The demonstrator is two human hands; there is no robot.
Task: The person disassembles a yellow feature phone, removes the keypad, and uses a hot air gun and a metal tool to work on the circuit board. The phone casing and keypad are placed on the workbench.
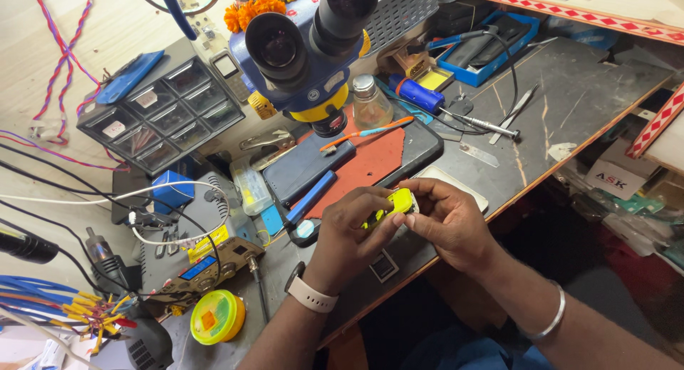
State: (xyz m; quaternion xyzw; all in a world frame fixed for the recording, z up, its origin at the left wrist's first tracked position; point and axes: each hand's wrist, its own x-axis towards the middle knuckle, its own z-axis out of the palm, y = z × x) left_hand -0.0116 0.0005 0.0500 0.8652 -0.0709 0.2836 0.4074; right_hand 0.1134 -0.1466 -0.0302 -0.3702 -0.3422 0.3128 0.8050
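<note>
Both of my hands hold a small yellow device (393,202) over the front edge of the dark workbench (570,106). My left hand (347,235), with a pale watch on its wrist, grips the device from the left with fingers curled around it. My right hand (447,220), a metal bangle on its forearm, pinches the device's right end. A stereo microscope (306,49) with blue and yellow body stands just beyond the hands. Under it lies a red-brown mat (370,163) beside a dark phone (306,167).
A screwdriver with a blue handle (420,96), tweezers (516,113), a small glass bottle (370,103) and a blue tray (484,49) lie at the back right. A black parts drawer cabinet (164,113), cables, a soldering station (206,263) and a yellow-green round tin (217,316) crowd the left.
</note>
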